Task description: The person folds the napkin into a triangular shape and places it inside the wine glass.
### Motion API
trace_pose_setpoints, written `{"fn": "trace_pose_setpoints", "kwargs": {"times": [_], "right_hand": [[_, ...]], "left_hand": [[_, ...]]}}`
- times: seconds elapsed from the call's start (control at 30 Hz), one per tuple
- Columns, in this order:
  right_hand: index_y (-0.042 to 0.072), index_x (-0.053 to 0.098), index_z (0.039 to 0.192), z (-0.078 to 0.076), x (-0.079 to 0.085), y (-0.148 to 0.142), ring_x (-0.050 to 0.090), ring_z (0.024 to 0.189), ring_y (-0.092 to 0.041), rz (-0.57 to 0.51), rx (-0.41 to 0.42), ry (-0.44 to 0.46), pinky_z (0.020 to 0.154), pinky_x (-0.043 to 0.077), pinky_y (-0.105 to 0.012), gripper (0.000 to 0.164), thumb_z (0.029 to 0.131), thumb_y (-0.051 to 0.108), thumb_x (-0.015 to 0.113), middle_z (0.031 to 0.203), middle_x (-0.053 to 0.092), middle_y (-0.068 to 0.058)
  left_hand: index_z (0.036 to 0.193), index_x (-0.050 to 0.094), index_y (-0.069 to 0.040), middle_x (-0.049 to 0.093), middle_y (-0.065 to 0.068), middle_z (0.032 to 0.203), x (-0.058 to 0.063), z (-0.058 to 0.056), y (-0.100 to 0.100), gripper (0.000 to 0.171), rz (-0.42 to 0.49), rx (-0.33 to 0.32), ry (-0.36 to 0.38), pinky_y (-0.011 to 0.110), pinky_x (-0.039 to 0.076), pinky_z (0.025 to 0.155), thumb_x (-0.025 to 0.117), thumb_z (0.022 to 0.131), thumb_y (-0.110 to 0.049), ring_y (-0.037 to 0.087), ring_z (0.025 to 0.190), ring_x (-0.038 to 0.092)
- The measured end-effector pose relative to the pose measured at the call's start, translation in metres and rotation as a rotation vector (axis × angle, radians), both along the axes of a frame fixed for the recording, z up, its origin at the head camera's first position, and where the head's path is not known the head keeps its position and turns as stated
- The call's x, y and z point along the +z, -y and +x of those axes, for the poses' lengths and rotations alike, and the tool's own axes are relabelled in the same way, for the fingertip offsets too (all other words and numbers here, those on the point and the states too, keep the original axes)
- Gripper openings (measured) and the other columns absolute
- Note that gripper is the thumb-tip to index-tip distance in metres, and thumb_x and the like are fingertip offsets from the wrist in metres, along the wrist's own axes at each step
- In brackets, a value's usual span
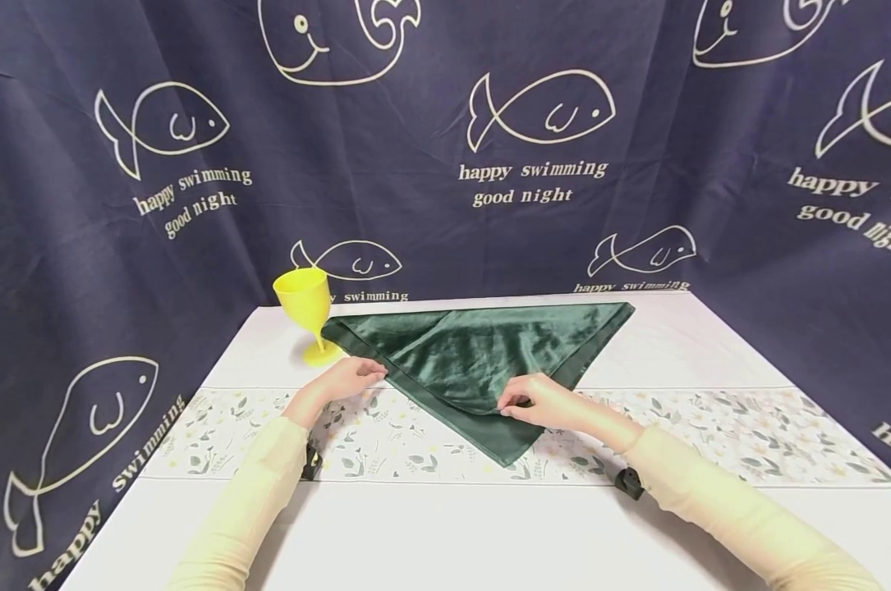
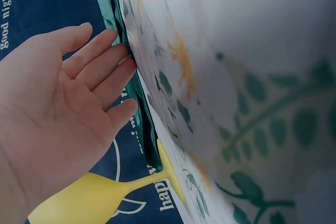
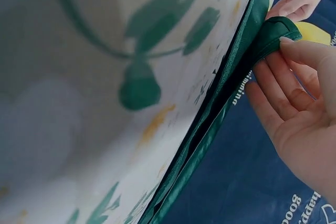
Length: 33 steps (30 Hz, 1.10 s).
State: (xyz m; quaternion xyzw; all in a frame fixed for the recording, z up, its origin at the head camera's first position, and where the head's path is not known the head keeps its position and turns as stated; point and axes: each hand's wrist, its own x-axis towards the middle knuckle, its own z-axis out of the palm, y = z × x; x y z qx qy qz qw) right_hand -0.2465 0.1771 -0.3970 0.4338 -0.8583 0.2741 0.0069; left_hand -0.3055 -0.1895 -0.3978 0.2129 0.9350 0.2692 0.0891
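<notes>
Green cloth [image 1: 445,353] is pinched in the curled right hand [image 1: 543,402].

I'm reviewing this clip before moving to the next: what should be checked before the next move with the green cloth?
1. Right hand has a hold: ok, it pinches the upper layer of the green cloth.
2. Left hand has a hold: not ok, its fingers are extended at the cloth's edge.
3. Layers line up: not ok, the lower layer shows past the upper.
4. Yellow goblet stands on its foot: ok.
5. Goblet apart from cloth: cannot tell.
</notes>
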Motion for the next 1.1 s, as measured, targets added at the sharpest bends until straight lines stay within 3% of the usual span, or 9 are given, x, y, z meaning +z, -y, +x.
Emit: {"fn": "trace_pose_setpoints", "kwargs": {"times": [0.2, 0.6, 0.97, 1.1], "right_hand": [[0.007, 0.07, 0.091, 0.001, 0.0, -0.001, 0.065, 0.08, -0.011, 0.001, 0.007, -0.017, 0.073, 0.055, -0.024, 0.007, 0.088, 0.007, 0.065, 0.089, 0.066, -0.002], [0.008, 0.07, 0.092, 0.008, 0.003, 0.002, 0.064, 0.081, -0.008, 0.017, 0.003, 0.025, 0.075, 0.055, -0.026, 0.007, 0.088, 0.008, 0.065, 0.089, 0.066, 0.0], [0.009, 0.07, 0.093, 0.015, 0.0, 0.001, 0.064, 0.081, -0.007, 0.008, 0.039, 0.027, 0.072, 0.054, -0.022, 0.007, 0.089, 0.009, 0.064, 0.088, 0.066, 0.001], [0.009, 0.07, 0.092, 0.018, -0.001, 0.0, 0.063, 0.08, -0.007, 0.009, 0.05, 0.037, 0.072, 0.054, -0.022, 0.007, 0.089, 0.01, 0.063, 0.088, 0.066, 0.002]], "left_hand": [[0.122, 0.061, -0.006, 0.063, 0.015, 0.121, 0.0, 0.0, -0.001, 0.031, 0.015, 0.003, 0.007, 0.046, 0.043, 0.098, 0.048, 0.099, -0.022, 0.032, 0.117, 0.055], [0.117, 0.063, -0.002, 0.064, 0.016, 0.118, 0.0, -0.001, -0.001, 0.03, 0.041, -0.004, -0.076, 0.046, 0.045, 0.097, 0.046, 0.098, -0.018, 0.033, 0.115, 0.056], [0.128, 0.058, -0.005, 0.055, 0.015, 0.133, 0.0, 0.0, 0.001, 0.034, 0.047, -0.019, -0.048, 0.048, 0.04, 0.103, 0.046, 0.099, -0.019, 0.034, 0.126, 0.048], [0.127, 0.059, -0.006, 0.053, 0.014, 0.135, -0.001, -0.001, 0.001, 0.034, 0.048, -0.03, -0.041, 0.046, 0.043, 0.099, 0.047, 0.099, -0.02, 0.033, 0.126, 0.047]]}}
